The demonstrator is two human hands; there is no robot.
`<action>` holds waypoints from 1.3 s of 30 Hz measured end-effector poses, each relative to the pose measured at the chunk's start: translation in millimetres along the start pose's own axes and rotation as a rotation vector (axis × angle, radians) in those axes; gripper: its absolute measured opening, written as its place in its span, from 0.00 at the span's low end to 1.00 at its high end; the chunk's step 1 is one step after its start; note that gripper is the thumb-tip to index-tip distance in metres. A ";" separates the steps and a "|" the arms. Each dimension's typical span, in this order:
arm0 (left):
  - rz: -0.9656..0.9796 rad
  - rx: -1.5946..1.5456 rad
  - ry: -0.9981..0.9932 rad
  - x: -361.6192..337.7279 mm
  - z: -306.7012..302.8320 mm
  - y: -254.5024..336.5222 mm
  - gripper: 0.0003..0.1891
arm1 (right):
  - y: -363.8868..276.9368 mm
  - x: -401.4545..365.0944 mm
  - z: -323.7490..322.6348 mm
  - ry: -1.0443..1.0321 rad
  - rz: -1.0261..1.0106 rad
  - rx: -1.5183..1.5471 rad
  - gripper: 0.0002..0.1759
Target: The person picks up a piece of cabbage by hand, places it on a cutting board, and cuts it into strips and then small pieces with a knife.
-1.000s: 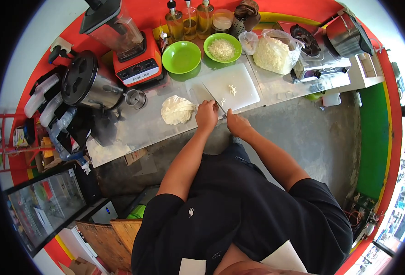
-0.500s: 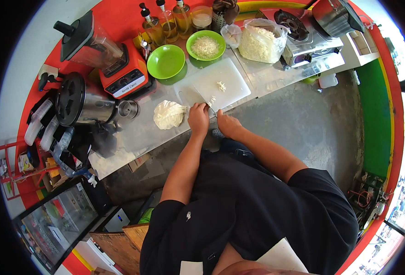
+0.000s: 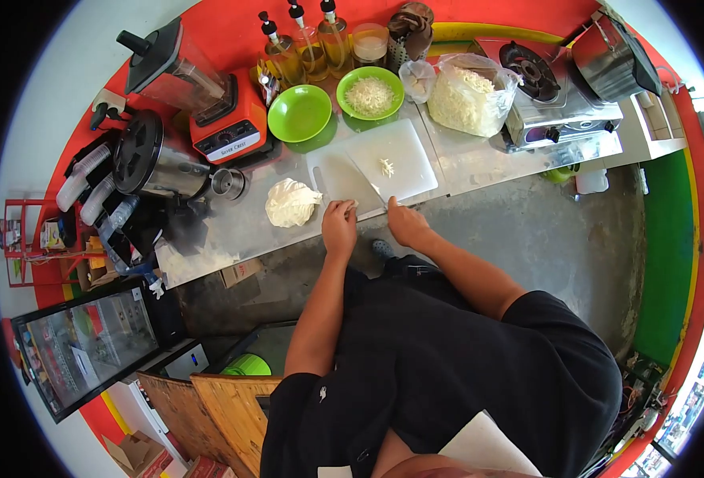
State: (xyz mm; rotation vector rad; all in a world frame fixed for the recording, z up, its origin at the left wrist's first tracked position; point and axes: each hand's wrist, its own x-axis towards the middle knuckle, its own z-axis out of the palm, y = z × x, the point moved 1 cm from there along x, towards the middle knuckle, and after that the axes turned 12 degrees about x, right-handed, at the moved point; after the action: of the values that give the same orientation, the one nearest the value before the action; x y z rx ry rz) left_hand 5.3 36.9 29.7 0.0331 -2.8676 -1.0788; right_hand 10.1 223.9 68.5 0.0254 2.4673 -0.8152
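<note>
At seven o'clock of the cutting board (image 3: 420, 151), my left hand (image 3: 339, 227) has moved away from the knife (image 3: 369, 180), narrow fingers touching perhaps some scrap, so only my right hand (image 3: 407, 225), at five o'clock, grips it beside central white shreds (image 3: 387, 167).

The red blender base (image 3: 229, 127) reads "SILVER CREST".

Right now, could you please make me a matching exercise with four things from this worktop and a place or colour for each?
Things:
1. Knife
2. Small white heap
3. Filled clear bag
4. Blender

Places or colours:
A. Beside the stove
B. Red base
C. In the right hand
D. On the cutting board

Pairs: 1-C, 2-D, 3-A, 4-B.
</note>
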 end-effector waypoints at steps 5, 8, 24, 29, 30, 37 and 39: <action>-0.010 0.056 -0.057 3.9 -4.7 1.7 0.07 | 25.5 9.3 -26.3 0.070 0.036 -0.016 0.12; 0.018 0.081 -0.062 10.9 -0.9 2.1 0.06 | 34.9 13.7 -31.3 0.119 0.016 0.015 0.11; 0.011 0.109 0.015 47.8 31.8 32.5 0.03 | 8.6 11.5 -10.6 -0.027 -0.156 0.077 0.12; 0.090 0.374 -0.001 44.9 22.0 44.1 0.05 | 7.1 8.9 -5.1 -0.026 -0.112 0.068 0.12; 0.082 0.375 -0.001 45.5 21.1 45.3 0.05 | 5.1 7.3 -6.9 -0.036 -0.106 0.044 0.13; 0.084 0.473 -0.055 47.9 22.6 43.9 0.06 | -11.9 0.2 -9.1 -0.016 -0.108 -0.020 0.14; 0.078 0.471 -0.059 47.6 22.8 43.8 0.06 | -12.8 -0.7 -10.5 -0.048 -0.073 0.013 0.14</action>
State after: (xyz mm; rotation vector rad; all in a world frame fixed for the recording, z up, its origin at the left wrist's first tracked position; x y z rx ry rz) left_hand -43.7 82.5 44.6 -0.0833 -3.0741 -0.3791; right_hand 3.3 219.4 83.0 -0.0786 2.4298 -0.8533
